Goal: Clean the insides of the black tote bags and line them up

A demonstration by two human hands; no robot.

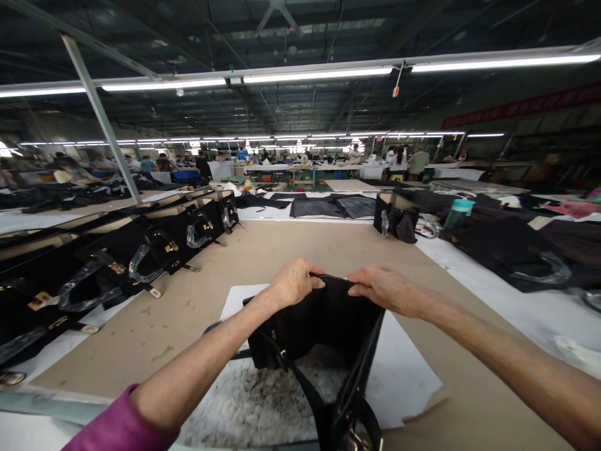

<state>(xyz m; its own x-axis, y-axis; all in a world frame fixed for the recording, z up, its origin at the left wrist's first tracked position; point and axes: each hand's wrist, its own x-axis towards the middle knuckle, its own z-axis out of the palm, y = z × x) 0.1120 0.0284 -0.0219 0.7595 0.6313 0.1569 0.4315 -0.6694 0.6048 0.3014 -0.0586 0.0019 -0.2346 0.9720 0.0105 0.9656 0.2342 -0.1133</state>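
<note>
A black handbag (335, 319) stands in front of me on a white sheet (404, 369), its straps and gold-coloured buckles toward me. My left hand (298, 282) pinches the far top edge of the bag between thumb and fingers. Along that same edge, a short way to the right, my right hand (378, 288) pinches it too. Below the bag, a stained, worn patch (263, 394) shows on the work surface. The bag's far outer side is hidden from me.
Several black handbags (117, 263) stand in a row at left. Another black bag (397, 216) is at the back right, near a teal-lidded bottle (457, 216). Dark flat pieces (335, 207) lie across the far table edge. People work in the distance.
</note>
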